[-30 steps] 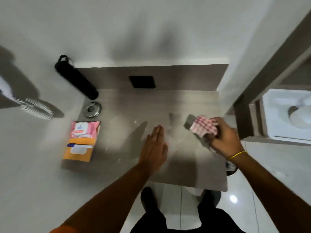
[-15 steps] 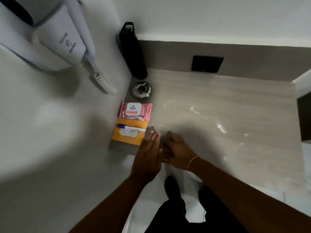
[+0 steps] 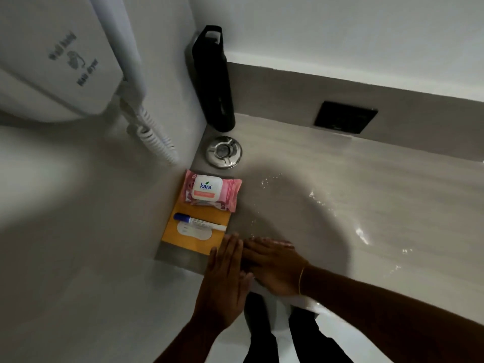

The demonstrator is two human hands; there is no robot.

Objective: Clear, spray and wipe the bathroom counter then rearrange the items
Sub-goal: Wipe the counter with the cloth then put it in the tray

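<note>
From the head camera, the left hand [image 3: 222,281] lies flat and open, holding nothing, at the wet counter's [image 3: 366,200] front edge. The right hand [image 3: 272,268] presses flat beside it; any cloth beneath is hidden. A pink wipes pack [image 3: 213,191] sits on an orange envelope [image 3: 195,231] nearby.

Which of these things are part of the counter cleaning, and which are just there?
Part of the job:
counter, still wet
pink wipes pack
orange packet
pen
black bottle
round metal dish
left hand and right hand, at the front edge

Just there:
wall hair dryer
its coiled cord
black wall plate
</note>
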